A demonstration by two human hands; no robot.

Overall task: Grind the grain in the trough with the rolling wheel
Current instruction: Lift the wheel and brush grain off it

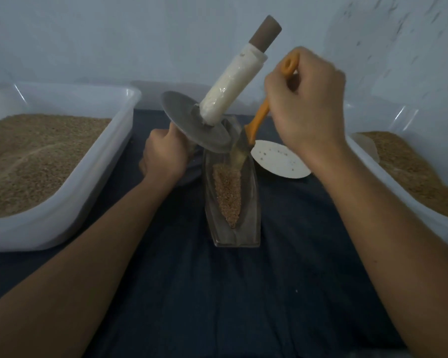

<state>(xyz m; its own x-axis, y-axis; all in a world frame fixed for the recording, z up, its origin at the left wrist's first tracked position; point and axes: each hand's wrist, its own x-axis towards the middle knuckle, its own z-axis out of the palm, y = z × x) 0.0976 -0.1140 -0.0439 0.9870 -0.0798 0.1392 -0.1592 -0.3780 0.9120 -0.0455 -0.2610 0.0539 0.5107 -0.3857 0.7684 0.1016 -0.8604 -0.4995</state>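
Trough (pixel 251 223): narrow, boat-shaped, lying lengthwise on the dark cloth (pixel 217 293) in the middle.
Grain (pixel 226 192): a tapering heap inside the trough, point toward the viewer.
Wheel (pixel 194 122): grey disc on a wrapped axle (pixel 228 89), lifted and tilted over the trough's far end.
Left hand (pixel 166 157): fingers curled round the axle's lower end beneath the disc, carrying the wheel.
Right hand (pixel 305 99): fingers closed round the orange handle of a scoop (pixel 259 120); its blade tip dips into the trough's far end.
Plate (pixel 279 160): white, just right of the trough.
Left tub (pixel 62 202): white, holding grain.
Right tub (pixel 398 202): white, holding grain.
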